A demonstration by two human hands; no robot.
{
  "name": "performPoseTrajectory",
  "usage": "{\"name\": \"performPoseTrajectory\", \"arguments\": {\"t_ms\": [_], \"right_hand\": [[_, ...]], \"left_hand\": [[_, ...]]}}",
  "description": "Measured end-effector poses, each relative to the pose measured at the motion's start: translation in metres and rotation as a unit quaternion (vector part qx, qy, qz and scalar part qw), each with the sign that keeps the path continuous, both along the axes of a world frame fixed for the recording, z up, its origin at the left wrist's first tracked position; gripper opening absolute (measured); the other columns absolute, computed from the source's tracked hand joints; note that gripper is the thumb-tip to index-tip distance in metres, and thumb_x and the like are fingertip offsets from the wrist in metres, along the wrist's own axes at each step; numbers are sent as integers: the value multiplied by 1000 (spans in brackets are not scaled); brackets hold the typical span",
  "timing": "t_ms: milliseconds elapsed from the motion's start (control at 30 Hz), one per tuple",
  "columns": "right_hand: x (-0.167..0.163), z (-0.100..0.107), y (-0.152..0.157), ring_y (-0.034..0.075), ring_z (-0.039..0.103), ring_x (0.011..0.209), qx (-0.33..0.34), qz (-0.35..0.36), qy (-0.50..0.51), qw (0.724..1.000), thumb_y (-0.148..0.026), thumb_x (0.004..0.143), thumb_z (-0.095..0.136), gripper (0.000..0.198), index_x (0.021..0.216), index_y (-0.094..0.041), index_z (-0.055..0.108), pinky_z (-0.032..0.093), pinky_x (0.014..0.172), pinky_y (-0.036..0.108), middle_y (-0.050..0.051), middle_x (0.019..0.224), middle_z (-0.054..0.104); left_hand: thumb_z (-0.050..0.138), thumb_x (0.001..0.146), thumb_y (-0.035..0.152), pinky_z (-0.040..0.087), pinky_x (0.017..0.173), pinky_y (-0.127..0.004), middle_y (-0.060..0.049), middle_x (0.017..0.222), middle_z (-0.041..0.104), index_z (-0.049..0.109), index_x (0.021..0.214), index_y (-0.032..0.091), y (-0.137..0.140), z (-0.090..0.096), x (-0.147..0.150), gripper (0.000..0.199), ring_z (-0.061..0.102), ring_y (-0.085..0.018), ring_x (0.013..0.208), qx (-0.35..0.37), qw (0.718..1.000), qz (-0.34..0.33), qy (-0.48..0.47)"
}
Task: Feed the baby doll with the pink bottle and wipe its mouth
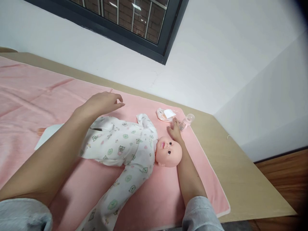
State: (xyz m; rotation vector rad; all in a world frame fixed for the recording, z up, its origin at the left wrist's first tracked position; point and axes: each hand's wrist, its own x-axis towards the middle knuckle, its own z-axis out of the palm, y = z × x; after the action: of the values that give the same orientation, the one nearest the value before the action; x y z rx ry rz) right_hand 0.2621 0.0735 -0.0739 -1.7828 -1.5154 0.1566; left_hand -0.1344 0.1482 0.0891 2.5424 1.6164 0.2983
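A baby doll (169, 152) lies on its back on a pink blanket (154, 186), dressed in a white outfit (130, 141) with green and pink animal prints. My left hand (106, 102) hovers over the doll's lower body, fingers loosely bent and apart, with nothing in them. Past the doll's head, my right hand (175, 130) reaches to the edge of a clear plastic packet (161, 115) with a white piece (169, 113) on it. Its thumb and fingers are apart, the fingertips at the packet. A clear baby bottle (187, 122) lies tilted right beside that hand.
The blanket covers much of a light wooden table (223, 166), whose edge drops off at the right. A white wall (192, 77) with a dark-framed window (166, 48) rises behind. A white cloth (48, 135) lies near the doll's feet, partly behind my left forearm.
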Motion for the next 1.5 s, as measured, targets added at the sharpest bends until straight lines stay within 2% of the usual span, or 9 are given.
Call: {"name": "performPoseTrajectory", "arguments": {"t_ms": [167, 400, 733, 933, 1133, 1367, 1500], "right_hand": [[-1, 0, -4, 34, 18, 151, -11, -22, 3, 1000, -36, 73, 53, 83, 149, -11, 32, 21, 122, 57, 19, 160, 20], [-9, 4, -8, 38, 14, 151, -33, -33, -16, 999, -35, 71, 53, 85, 147, -4, 31, 19, 122, 58, 23, 160, 16], [-12, 4, -8, 37, 22, 149, 0, -63, -37, 997, -30, 74, 49, 74, 142, -5, 40, 21, 121, 59, 24, 157, 24], [-12, 3, -7, 41, 16, 151, -23, -74, -14, 997, -30, 75, 49, 72, 142, -4, 42, 22, 118, 65, 25, 159, 22], [-11, 2, -8, 38, 20, 150, -28, -71, -5, 997, -32, 76, 48, 74, 143, -1, 40, 22, 121, 57, 25, 157, 26], [-12, 1, -9, 38, 23, 148, -23, -66, -20, 997, -31, 75, 48, 75, 142, 1, 40, 23, 121, 57, 27, 156, 26], [-10, 0, -11, 37, 20, 150, -38, -73, -19, 996, -30, 74, 49, 79, 146, -1, 35, 27, 119, 57, 26, 157, 23]], "left_hand": [[41, 90, 53, 45, 76, -39, -7, 117, 70, 63, 119, 26, -1, -1, 1, 46, 63, -34, 106, -1, 1000, -2, 1], [43, 89, 53, 44, 77, -37, -7, 119, 70, 63, 121, 25, -3, 1, 3, 47, 62, -34, 110, -5, 1000, -8, 3], [43, 91, 51, 47, 80, -39, -7, 120, 70, 63, 121, 24, -11, 6, 4, 46, 61, -35, 113, -13, 1000, -11, 0], [44, 87, 53, 47, 79, -40, -7, 117, 71, 65, 121, 24, -10, 4, 4, 49, 63, -35, 108, -11, 1000, -17, -6], [42, 87, 55, 46, 77, -39, -7, 118, 70, 64, 122, 24, -8, 3, 5, 52, 64, -33, 103, -12, 1000, -23, -5], [42, 87, 55, 46, 77, -38, -7, 120, 70, 63, 125, 24, -9, 5, 5, 53, 64, -32, 105, -20, 1000, -21, 2], [42, 88, 57, 46, 77, -37, -6, 121, 69, 62, 126, 24, -7, 4, 3, 54, 63, -32, 106, -18, 999, -27, 0]]}}
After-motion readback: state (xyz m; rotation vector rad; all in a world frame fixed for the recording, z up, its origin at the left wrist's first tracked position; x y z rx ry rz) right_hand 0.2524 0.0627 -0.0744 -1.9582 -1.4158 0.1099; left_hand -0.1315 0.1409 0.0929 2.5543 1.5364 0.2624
